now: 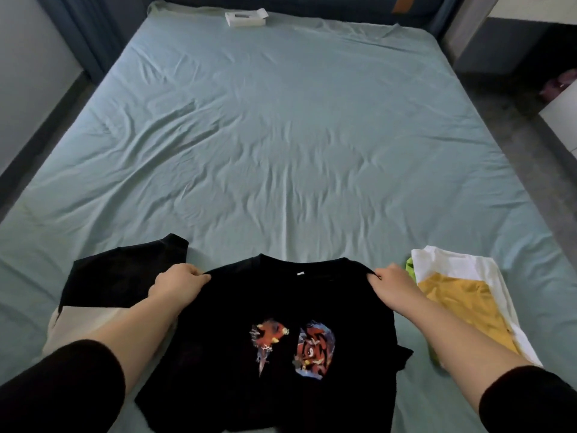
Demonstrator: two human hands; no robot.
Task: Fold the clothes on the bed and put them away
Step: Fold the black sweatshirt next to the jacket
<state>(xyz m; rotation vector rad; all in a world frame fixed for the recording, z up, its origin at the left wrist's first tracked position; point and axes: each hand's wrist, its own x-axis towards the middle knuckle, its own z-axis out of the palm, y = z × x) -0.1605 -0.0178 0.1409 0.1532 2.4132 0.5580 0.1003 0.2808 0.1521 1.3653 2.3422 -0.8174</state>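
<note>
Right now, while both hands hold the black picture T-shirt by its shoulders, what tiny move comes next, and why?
Probably pull the black printed T-shirt flat onto the pale green bed sheet. The left hand and right hand pinch its shoulders, print up, yet its lower edge lies uneven, so folding would crease it.

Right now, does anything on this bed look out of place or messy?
Only a white box at the far end of the wrinkled bed sheet: it is the one thing there that isn't clothing. The left hand and right hand grip the black T-shirt by its shoulders.
</note>
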